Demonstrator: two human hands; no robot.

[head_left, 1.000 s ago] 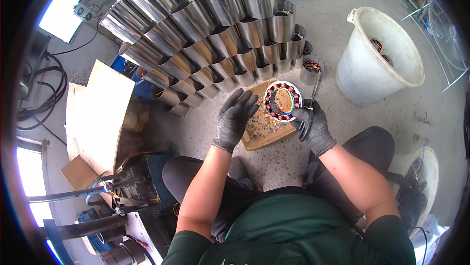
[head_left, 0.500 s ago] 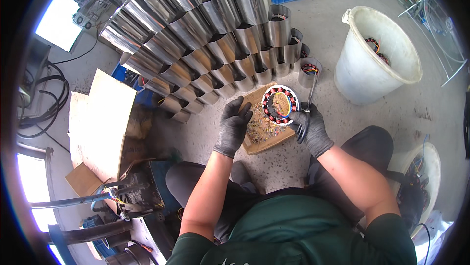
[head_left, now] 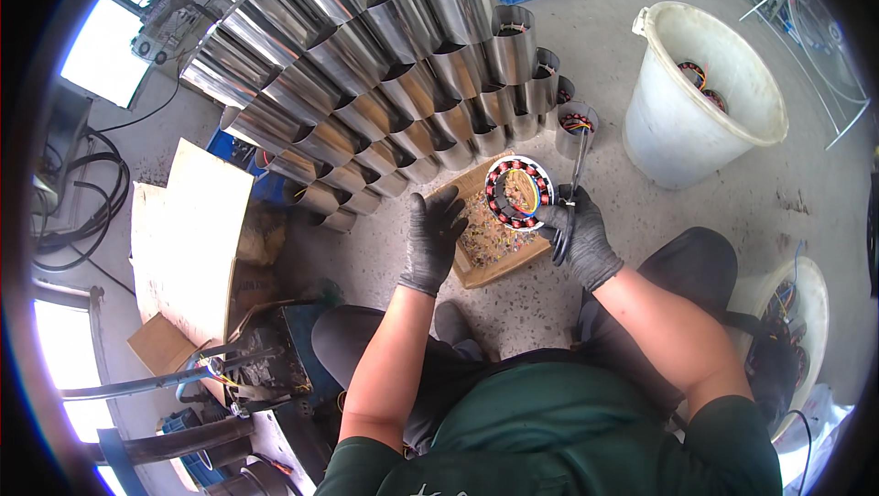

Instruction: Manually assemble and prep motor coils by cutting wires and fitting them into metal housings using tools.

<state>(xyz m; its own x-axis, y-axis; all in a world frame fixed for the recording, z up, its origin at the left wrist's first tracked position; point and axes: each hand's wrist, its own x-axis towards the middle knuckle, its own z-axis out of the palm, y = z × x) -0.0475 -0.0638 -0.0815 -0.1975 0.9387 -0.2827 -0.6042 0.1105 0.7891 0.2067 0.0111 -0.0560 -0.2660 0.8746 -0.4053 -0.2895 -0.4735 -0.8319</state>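
Observation:
In black gloves, my two hands are raised over a shallow cardboard box (head_left: 495,273) whose bottom is strewn with small coloured scraps. My right hand (head_left: 586,244) is closed on the rim of a motor stator (head_left: 547,179), a white ring with copper-red coils and yellow, blue and red wires inside. The same hand also keeps hold of scissors (head_left: 580,159), their blades pointing away from me and their black handle loops hanging by the palm. To the left of the ring, my left hand (head_left: 432,244) is open and holds nothing, its thumb and fingers apart.
Stacked shiny metal cylinders (head_left: 394,84) rise beyond the box. One cylinder with a wound core (head_left: 576,127) stands apart. At right is a large white bucket (head_left: 673,120) with stators inside; another white tub (head_left: 815,313) is by my right knee. Cardboard sheets (head_left: 188,239) stand at left.
My left hand's fingers have spread and point more upward. The stator and scissors stay in my right hand, and the view has shifted slightly.

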